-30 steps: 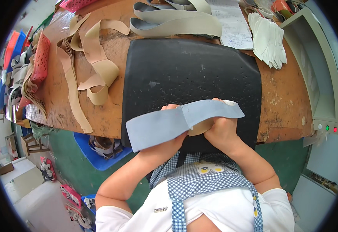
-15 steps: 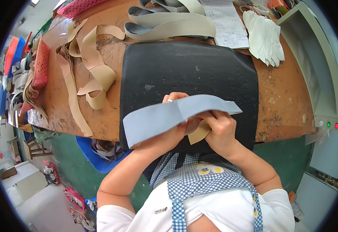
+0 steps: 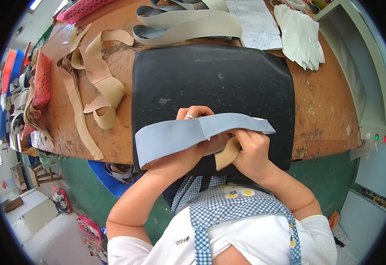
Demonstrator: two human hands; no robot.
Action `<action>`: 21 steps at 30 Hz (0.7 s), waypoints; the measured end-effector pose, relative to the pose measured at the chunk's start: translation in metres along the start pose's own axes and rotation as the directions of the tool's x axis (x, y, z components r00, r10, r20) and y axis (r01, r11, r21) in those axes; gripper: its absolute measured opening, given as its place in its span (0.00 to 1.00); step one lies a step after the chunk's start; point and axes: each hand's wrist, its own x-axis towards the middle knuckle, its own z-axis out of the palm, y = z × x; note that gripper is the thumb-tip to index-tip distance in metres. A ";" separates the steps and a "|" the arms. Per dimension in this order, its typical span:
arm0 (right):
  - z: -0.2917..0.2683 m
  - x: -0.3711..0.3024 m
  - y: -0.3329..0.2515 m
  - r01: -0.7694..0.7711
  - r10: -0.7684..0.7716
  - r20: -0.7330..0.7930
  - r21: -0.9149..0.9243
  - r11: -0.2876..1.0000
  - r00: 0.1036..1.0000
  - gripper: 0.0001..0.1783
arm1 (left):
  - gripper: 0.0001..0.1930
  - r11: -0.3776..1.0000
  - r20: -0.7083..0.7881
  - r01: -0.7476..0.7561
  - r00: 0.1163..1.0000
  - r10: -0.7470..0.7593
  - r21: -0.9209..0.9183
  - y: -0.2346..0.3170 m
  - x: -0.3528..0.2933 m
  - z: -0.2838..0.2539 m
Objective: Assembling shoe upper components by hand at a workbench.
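A long strip with a light blue face (image 3: 168, 139) is held above a black mat (image 3: 210, 75), bowed, with a seam across its middle. My left hand (image 3: 186, 157) grips it from below near the seam; ringed fingers show over its far edge, and the strip hides the rest. Closed at the strip's right part, my right hand (image 3: 252, 150) has its fingertips tucked under the near edge. Out of that hand hangs a short tan strip (image 3: 226, 155), its end pointing toward me. Whether the tan piece is joined to the blue strip is hidden.
Tan strips (image 3: 102, 84) lie curled left of the mat on the wooden table (image 3: 321, 110). Beyond it are grey strips (image 3: 188, 24), a written sheet (image 3: 257, 26) and a stack of white pieces (image 3: 296, 39). At right stands a grey machine housing (image 3: 363, 66); below left, a blue basin (image 3: 109, 179).
Both hands and the blue strip have shifted slightly, the strip tilting a little flatter. The tan end hangs a bit lower from my right hand. The whole view has also moved slightly.
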 end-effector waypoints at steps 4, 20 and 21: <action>0.003 0.005 0.002 -0.015 0.015 0.037 -0.011 1.000 0.999 0.13 | 0.22 0.988 0.014 0.099 0.995 -0.098 -0.123 0.003 0.002 0.001; 0.008 0.002 0.006 -0.081 0.079 0.058 0.030 0.996 0.995 0.16 | 0.12 0.705 -0.081 -0.308 0.885 0.459 0.639 -0.037 -0.034 0.025; 0.009 0.002 0.006 -0.084 0.082 0.057 0.028 0.996 0.995 0.16 | 0.12 0.709 -0.085 -0.298 0.889 0.450 0.640 -0.037 -0.034 0.024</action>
